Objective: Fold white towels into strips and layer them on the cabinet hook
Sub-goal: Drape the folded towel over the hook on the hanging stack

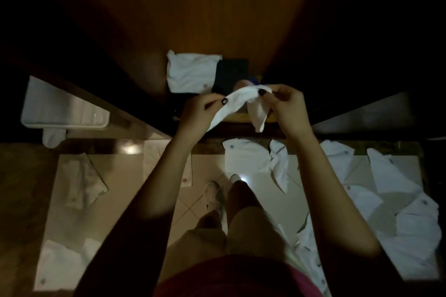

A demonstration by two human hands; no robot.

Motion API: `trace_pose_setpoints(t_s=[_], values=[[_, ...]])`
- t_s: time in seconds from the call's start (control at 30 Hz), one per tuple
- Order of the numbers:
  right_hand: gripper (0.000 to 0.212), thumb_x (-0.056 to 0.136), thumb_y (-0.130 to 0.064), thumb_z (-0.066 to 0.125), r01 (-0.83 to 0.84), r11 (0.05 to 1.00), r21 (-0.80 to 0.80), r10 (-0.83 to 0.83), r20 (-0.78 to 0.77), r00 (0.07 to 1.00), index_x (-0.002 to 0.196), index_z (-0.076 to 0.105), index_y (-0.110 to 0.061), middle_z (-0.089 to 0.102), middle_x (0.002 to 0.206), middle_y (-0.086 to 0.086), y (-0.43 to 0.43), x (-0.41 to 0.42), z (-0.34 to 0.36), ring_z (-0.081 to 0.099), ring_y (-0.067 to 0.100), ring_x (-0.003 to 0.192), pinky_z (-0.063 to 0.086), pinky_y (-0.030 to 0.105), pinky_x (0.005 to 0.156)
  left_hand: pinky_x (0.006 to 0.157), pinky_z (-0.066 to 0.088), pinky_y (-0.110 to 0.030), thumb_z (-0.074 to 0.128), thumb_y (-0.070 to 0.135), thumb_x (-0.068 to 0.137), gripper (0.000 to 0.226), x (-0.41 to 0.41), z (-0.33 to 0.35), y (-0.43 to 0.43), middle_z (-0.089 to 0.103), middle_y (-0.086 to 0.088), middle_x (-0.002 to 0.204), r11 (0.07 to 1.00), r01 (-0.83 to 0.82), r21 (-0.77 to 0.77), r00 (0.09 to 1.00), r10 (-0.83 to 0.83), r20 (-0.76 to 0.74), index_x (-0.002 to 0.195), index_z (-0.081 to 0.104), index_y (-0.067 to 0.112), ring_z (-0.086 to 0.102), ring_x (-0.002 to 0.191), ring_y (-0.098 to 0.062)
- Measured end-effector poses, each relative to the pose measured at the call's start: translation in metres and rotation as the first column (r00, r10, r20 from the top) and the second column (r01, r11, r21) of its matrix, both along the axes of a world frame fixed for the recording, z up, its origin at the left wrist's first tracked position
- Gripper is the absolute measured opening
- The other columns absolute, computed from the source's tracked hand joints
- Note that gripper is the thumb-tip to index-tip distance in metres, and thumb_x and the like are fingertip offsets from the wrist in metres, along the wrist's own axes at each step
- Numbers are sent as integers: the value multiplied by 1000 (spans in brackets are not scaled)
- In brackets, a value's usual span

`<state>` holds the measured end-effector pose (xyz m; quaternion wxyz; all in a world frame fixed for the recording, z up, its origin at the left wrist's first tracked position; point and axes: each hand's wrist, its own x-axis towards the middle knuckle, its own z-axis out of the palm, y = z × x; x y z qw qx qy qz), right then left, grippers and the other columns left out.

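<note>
While both hands are up before the wooden cabinet (193, 7), I log the towel strip (235, 101) stretched between them at mid-scene, above the cabinet's near edge. Left hand (200, 109): thumb and fingers pinch the strip's left part, and its tail hangs down past the palm. Right hand (284, 103): fingers curled, pinching the right end, where a loose fold droops below the grip. Both thumbnails are dark. Just beyond the strip, a folded white towel (191, 72) lies at the foot of the cabinet, touching a dark flat item (231, 71) on its right; I cannot tell what that item is. Left of the hands a white tray (64, 113) juts out, with a white cloth (53, 138) hanging under its near edge. On the pale floor tiles (120, 188) below: scattered white towels (248, 159) to the right, a crumpled towel (83, 181) at left, a flat towel (58, 265) at near left. A light shoe (213, 194) shows between the forearms. Lighting dim; edges of the scene unresolved.
</note>
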<state>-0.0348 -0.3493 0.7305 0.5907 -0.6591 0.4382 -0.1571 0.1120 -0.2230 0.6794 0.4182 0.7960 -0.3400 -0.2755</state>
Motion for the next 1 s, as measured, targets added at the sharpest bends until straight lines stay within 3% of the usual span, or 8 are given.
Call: trace_pose_setpoints(t_s=[0.17, 0.27, 0.37, 0.6, 0.67, 0.77, 0.87, 1.0], values=[[22, 96, -13, 59, -72, 978, -195, 57, -77, 995, 114, 71, -10, 71, 110, 2, 24, -21, 67, 64, 13, 103, 52, 25, 86, 78, 44, -13, 58, 3, 94, 15, -24, 82, 27, 66, -3, 92, 958, -119, -260, 982, 152, 112, 97, 72, 0, 62, 89, -16], [17, 94, -16, 64, -129, 955, -267, 96, -133, 986, 108, 73, -13, 70, 98, -4, 27, -41, 95, 64, 6, 92, 49, 16, 73, 81, 41, -23, 60, 8, 94, 14, -24, 122, 33, 65, 4, 87, 970, -86, -229, 981, 122, 148, 95, 74, 5, 58, 89, -14], [12, 95, -20, 62, -251, 914, -318, 178, -240, 954, 96, 74, -16, 71, 88, -1, 19, -59, 118, 65, 8, 80, 50, 27, 66, 71, 32, -25, 65, 10, 91, 11, -20, 156, 40, 55, 21, 76, 986, 55, -157, 958, -8, 285, 89, 75, 8, 51, 73, -1], [16, 95, -12, 57, -452, 801, -393, 341, -322, 883, 83, 63, -22, 60, 68, -10, -11, -89, 174, 53, 3, 61, 39, 17, 54, 66, 45, -17, 66, 9, 90, 11, -57, 214, 36, 69, 7, 83, 989, -3, -145, 962, 43, 270, 92, 77, 10, 63, 70, -3], [17, 93, -16, 60, -387, 800, -458, 284, -279, 918, 77, 60, -20, 62, 67, 0, -20, -106, 182, 53, 11, 61, 35, 18, 51, 61, 43, -15, 64, 4, 90, 12, -71, 230, 28, 68, 1, 83, 980, -6, -198, 967, 56, 248, 89, 75, 9, 63, 59, -4], [21, 86, -23, 69, -236, 821, -519, 179, -160, 971, 70, 58, -15, 57, 61, 2, -31, -129, 190, 48, 10, 56, 33, 22, 48, 66, 41, -19, 58, -1, 91, 16, -92, 249, 22, 64, -2, 83, 970, 48, -236, 954, 26, 299, 84, 69, 9, 60, 70, -10], [14, 86, -18, 71, -154, 912, -381, 189, 55, 980, 72, 68, -18, 65, 65, 0, -37, -152, 195, 58, 4, 61, 41, 14, 51, 66, 36, -29, 57, -4, 87, 19, -108, 262, 22, 56, -2, 74, 937, 85, -339, 956, 19, 291, 73, 61, 7, 53, 71, -19], [15, 91, -3, 62, -64, 982, -180, 140, 446, 884, 85, 72, -12, 64, 59, -10, -43, -179, 202, 59, -3, 56, 43, 8, 53, 64, 32, -25, 61, 31, 82, 33, -126, 281, 23, 48, -9, 71, 872, 126, -474, 971, -10, 241, 67, 51, 3, 44, 68, -13]])
